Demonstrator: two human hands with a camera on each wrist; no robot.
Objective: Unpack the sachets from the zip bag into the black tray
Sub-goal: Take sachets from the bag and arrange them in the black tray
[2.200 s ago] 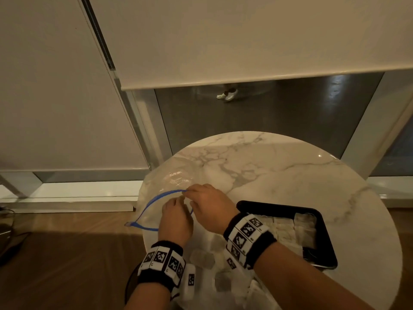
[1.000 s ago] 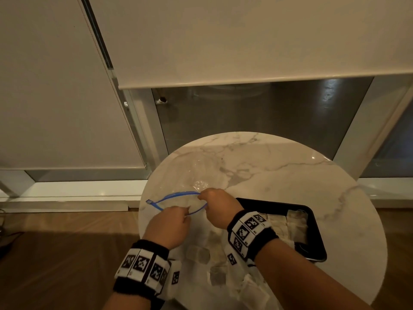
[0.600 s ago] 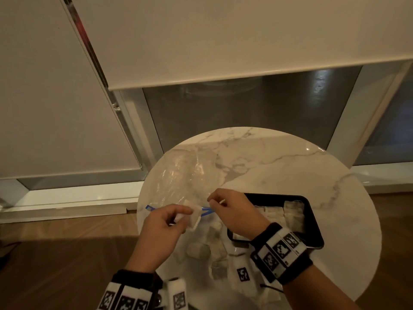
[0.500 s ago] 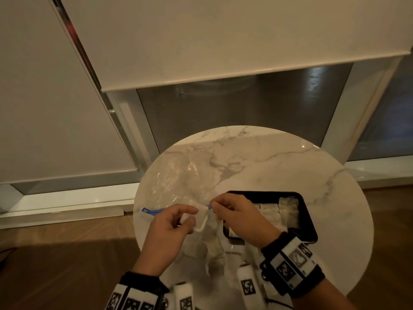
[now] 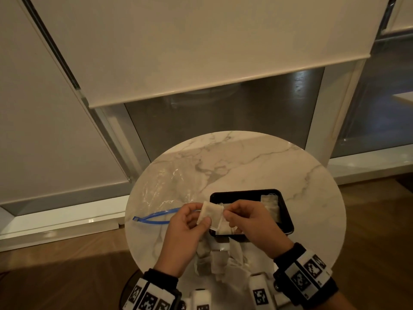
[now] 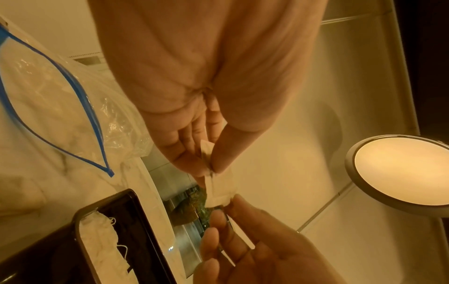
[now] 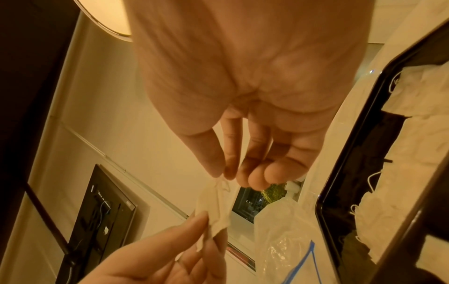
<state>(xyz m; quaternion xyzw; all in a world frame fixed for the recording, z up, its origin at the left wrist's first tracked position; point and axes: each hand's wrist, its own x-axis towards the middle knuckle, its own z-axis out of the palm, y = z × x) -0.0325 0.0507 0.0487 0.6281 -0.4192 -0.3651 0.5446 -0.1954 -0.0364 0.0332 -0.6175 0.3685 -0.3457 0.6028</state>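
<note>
Between both hands, above the table, hangs a white sachet [image 5: 211,214]. My left hand [image 5: 190,222] pinches its left edge with thumb and fingers, and my right hand [image 5: 242,217] pinches its right edge. In the left wrist view the sachet [image 6: 219,189] stretches between the two pinches; in the right wrist view the sachet [image 7: 215,206] does the same. The clear zip bag [image 5: 165,193] with a blue zip lies flat to the left, its mouth open. The black tray [image 5: 286,211] sits to the right with several sachets inside.
Several loose sachets [image 5: 214,262] lie on the round marble table [image 5: 290,166] near its front edge, below my hands. The table's far half is bare marble. Beyond it are a window, a roller blind and a wooden floor.
My left hand let go of the bag's zip and lifted a sachet; my right hand came across and pinched its other edge. The bag lies flat on the table now.
</note>
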